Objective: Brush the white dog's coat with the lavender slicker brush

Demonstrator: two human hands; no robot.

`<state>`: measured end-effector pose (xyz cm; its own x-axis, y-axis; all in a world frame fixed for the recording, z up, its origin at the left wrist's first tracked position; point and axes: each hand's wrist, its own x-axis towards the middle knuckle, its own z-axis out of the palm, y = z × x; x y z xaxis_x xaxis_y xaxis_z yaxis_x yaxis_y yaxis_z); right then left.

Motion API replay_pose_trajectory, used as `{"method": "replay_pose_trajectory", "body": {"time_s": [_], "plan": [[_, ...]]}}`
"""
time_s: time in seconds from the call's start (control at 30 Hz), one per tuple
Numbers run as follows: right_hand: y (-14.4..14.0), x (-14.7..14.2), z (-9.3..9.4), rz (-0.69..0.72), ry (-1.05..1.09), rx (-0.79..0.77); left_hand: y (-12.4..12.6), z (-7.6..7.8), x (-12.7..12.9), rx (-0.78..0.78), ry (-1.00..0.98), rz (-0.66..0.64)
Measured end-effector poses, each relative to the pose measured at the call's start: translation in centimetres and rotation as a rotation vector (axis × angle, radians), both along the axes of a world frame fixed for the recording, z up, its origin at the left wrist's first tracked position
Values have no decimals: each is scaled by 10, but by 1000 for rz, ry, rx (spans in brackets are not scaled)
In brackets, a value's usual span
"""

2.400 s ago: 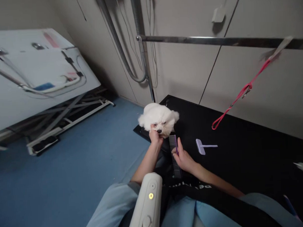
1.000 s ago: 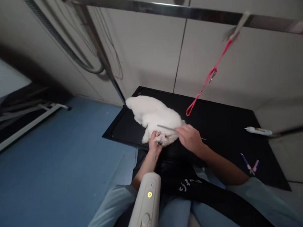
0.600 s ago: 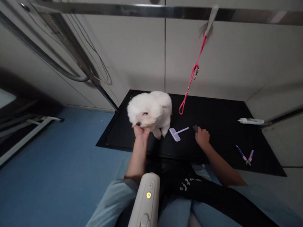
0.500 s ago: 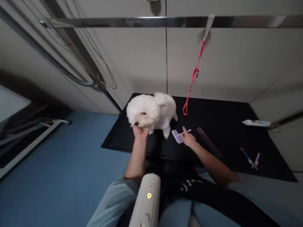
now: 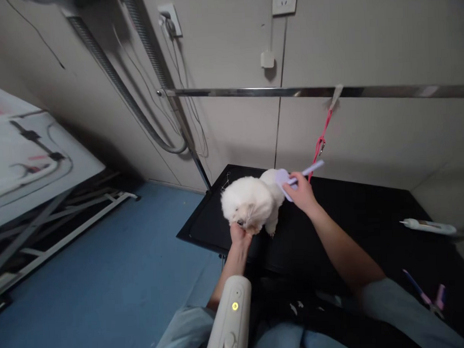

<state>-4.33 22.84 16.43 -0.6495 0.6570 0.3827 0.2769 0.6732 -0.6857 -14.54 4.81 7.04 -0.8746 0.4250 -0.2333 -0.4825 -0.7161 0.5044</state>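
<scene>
A fluffy white dog [image 5: 246,199] sits on the black grooming table [image 5: 203,228], its head bowed toward me. My left hand [image 5: 239,235] is closed under its chin, the fingers partly hidden by fur. In my right hand [image 5: 301,193] is a lilac slicker brush [image 5: 283,177], gripped by its handle. The brush head is at the dog's side toward its rear, seemingly touching the coat; its pins are hidden. Just behind the brush handle hangs a red leash loop [image 5: 319,145].
A metal bar [image 5: 229,93] spans the table. Scissors [image 5: 226,182] lie at its far left corner. At the right are a white bottle [image 5: 429,227] and nail clippers [image 5: 426,296]. A white device [image 5: 231,316] with a yellow light juts up before me.
My right hand has lifted the slicker brush off the table and brought it to the dog's side. The dog's head has dipped in my left hand. The view has tilted up and left.
</scene>
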Motion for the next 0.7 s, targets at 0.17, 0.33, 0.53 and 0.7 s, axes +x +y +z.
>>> {"method": "replay_pose_trajectory", "body": {"time_s": [0.17,0.33,0.53,0.7], "plan": [[-39,-57,96,576,-367,251,3,4,6,-23,32,46],[-45,-68,108,425,-385,403,-4,8,10,-69,-13,106],[-59,-60,104,468,-400,449,-9,10,11,-127,2,157],[-55,-68,106,530,-314,326,-26,15,-14,-168,8,238]]}}
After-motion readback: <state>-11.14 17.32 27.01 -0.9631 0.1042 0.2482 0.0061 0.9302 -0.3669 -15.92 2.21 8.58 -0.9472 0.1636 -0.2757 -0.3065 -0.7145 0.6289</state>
